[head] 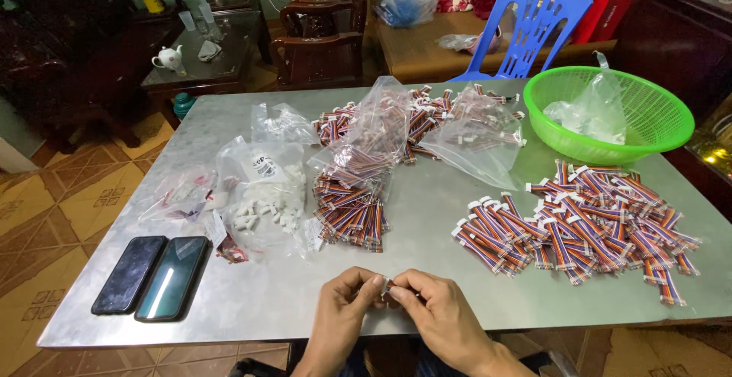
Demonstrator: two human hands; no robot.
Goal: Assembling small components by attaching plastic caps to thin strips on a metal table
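Even, soft indoor light falls from overhead onto a metal table (pixel 427 217), whose brushed surface shows pale, diffuse sheen rather than hard glare. 2 dark phones (pixel 152 276) reflect a bright streak. Clear plastic bags (pixel 366 129) catch white highlights. Shadows under the hands are faint. The background room is dimmer. Straight lines bow slightly toward the edges. Focus is reasonably sharp throughout.

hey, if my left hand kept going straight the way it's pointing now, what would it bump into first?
The left hand points right, toward the right hand. It would meet those fingertips and the small cable piece pinched between both hands at once; they look already touching.
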